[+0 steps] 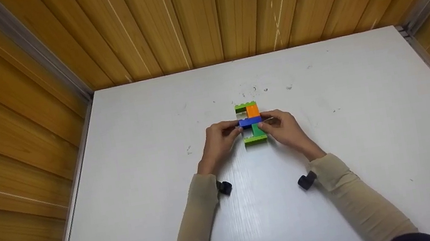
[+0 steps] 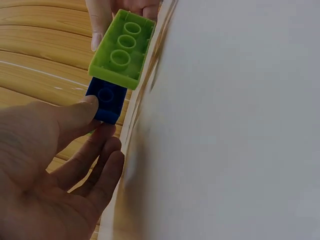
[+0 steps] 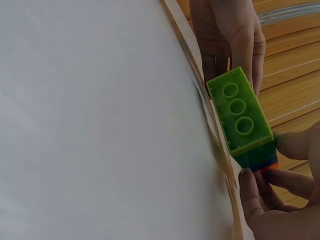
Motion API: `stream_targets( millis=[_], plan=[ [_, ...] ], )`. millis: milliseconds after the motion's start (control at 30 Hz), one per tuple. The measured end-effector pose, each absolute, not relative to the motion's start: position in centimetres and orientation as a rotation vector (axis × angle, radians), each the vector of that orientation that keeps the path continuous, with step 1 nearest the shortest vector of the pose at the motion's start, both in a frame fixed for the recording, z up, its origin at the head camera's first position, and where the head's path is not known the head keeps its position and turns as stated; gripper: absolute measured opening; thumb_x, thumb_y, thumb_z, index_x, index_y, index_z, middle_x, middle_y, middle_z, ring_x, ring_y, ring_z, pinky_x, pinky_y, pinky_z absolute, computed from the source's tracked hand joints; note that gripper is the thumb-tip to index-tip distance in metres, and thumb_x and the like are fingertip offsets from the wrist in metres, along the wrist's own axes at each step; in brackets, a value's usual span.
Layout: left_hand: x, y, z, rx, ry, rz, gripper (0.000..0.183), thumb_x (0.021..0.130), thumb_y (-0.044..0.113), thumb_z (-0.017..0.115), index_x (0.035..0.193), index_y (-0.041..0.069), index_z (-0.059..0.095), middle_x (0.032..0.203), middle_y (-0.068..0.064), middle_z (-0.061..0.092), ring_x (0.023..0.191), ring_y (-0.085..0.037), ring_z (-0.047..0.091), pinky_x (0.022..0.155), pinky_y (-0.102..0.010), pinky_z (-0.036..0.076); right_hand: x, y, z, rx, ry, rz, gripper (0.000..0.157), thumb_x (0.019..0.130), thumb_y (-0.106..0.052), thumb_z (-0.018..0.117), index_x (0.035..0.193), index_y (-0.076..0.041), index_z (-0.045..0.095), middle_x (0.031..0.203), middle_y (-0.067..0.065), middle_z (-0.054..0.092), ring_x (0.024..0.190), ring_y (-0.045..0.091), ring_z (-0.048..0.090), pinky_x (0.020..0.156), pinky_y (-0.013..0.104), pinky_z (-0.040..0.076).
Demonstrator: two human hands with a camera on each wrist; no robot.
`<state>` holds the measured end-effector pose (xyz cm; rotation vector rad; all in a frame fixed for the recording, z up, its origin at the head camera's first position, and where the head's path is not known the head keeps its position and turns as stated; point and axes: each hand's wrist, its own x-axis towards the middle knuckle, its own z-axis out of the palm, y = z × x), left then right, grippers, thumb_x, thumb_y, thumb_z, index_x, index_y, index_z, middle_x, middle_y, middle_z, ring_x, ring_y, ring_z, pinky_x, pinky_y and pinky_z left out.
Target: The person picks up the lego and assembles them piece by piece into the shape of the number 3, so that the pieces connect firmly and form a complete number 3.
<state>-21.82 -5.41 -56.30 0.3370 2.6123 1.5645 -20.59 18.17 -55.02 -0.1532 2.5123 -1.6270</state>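
Note:
Between both hands is a joined stack of toy building bricks. In the head view it runs from a far light-green brick (image 1: pixel 245 105) through an orange brick (image 1: pixel 252 110), a blue brick (image 1: pixel 250 121) and a darker green brick (image 1: pixel 258 130) to a near light-green brick (image 1: pixel 255 140). My left hand (image 1: pixel 218 139) pinches the blue brick's left end, its thumb plain in the left wrist view. From the other side my right hand (image 1: pixel 284 127) grips the stack by the orange, blue and darker green bricks. Both wrist views show the near light-green brick's hollow underside (image 3: pixel 240 112) with round tubes.
A white table (image 1: pixel 125 152) with small dark marks lies under the hands. Wooden plank walls (image 1: pixel 198 15) rise at its back and sides. A black device (image 1: pixel 225 187) sits on the left wrist and another black device (image 1: pixel 306 180) on the right.

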Motion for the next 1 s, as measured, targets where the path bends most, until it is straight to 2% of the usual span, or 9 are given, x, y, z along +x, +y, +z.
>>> stream_targets(
  millis=[100, 233, 567, 1000],
  plan=[
    [-22.0, -5.1, -56.5, 0.327, 2.599, 1.553, 0.030, 0.102, 0.020, 0.075, 0.131, 0.013, 0.077, 0.125, -0.004, 0.078, 0.113, -0.012, 0.073, 0.103, -0.031, 0.059, -20.7, 18.3, -55.2, -0.134, 2.534, -1.606, 0.048, 0.106, -0.019, 0.069, 0.149, 0.001, 0.059, 0.141, 0.024, 0.063, 0.126, 0.038, 0.066, 0.108, 0.045, 0.056],
    [-22.4, -4.8, -56.6, 0.301, 2.587, 1.551, 0.030, 0.102, 0.020, 0.075, 0.132, 0.014, 0.077, 0.126, -0.002, 0.078, 0.116, -0.011, 0.071, 0.106, -0.033, 0.057, -21.1, 18.4, -55.3, -0.114, 2.549, -1.601, 0.049, 0.105, -0.017, 0.070, 0.149, 0.002, 0.059, 0.139, 0.025, 0.063, 0.128, 0.040, 0.064, 0.110, 0.049, 0.054],
    [-24.0, -4.4, -55.9, 0.240, 2.561, 1.487, 0.031, 0.104, 0.020, 0.073, 0.134, 0.015, 0.076, 0.126, 0.002, 0.078, 0.122, -0.013, 0.068, 0.115, -0.037, 0.051, -22.0, 18.2, -55.4, -0.104, 2.558, -1.599, 0.050, 0.105, -0.017, 0.069, 0.149, 0.005, 0.058, 0.136, 0.026, 0.063, 0.126, 0.038, 0.064, 0.112, 0.049, 0.053],
    [-25.3, -4.3, -55.6, 0.301, 2.576, 1.440, 0.029, 0.104, 0.019, 0.073, 0.131, 0.013, 0.078, 0.123, -0.001, 0.079, 0.117, -0.014, 0.069, 0.113, -0.036, 0.053, -23.1, 18.3, -55.3, -0.106, 2.573, -1.531, 0.049, 0.106, -0.018, 0.067, 0.149, 0.005, 0.058, 0.134, 0.025, 0.065, 0.122, 0.035, 0.064, 0.110, 0.046, 0.052]
  ],
)
